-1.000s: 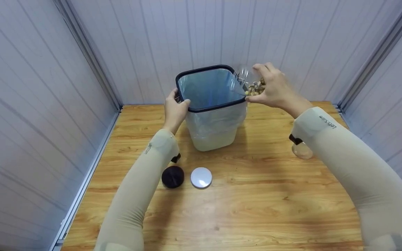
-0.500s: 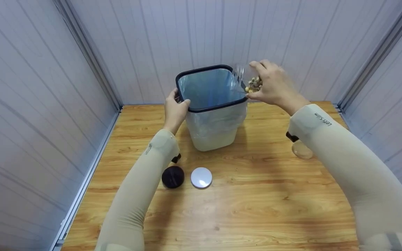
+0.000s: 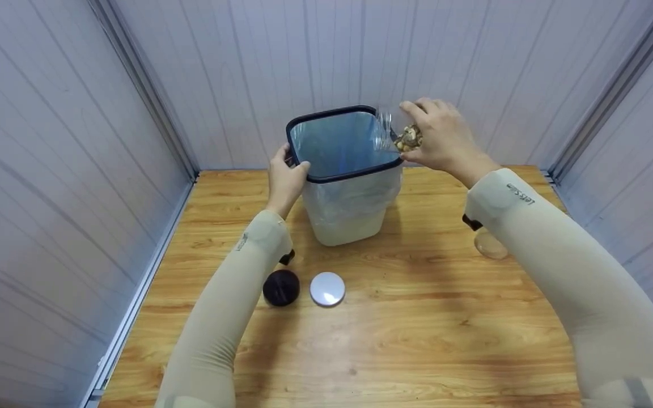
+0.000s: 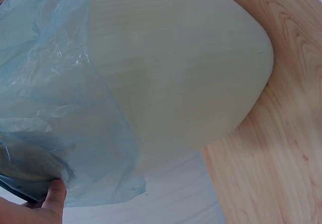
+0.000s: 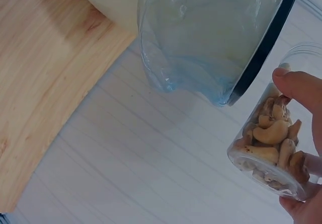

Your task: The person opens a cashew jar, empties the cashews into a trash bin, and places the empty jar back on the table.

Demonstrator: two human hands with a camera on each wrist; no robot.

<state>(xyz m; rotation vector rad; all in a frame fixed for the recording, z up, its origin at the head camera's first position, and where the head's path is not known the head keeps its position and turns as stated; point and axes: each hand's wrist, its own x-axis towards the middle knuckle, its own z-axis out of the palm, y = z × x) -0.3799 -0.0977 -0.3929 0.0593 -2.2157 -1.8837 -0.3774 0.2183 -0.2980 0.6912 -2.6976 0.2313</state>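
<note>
A pale trash bin with a dark rim stands on the table, lined with a translucent bluish bag that hangs over its outside. My left hand grips the rim's left side, thumb toward the opening. On the opposite side, my right hand holds a clear jar tilted, its ridged open mouth over the rim. Cashews and other nuts lie near the jar's base in the right wrist view. The right thumb and fingers wrap around the jar's side.
A black round lid and a white round lid lie nearer to me on the wooden table. Partly behind the right sleeve sits a clear round object. Panelled walls enclose the table's back and sides.
My right hand has moved slightly left with the jar, bringing its mouth further over the bin. The nuts have shifted a little inside. My left hand and the bin stay put.
</note>
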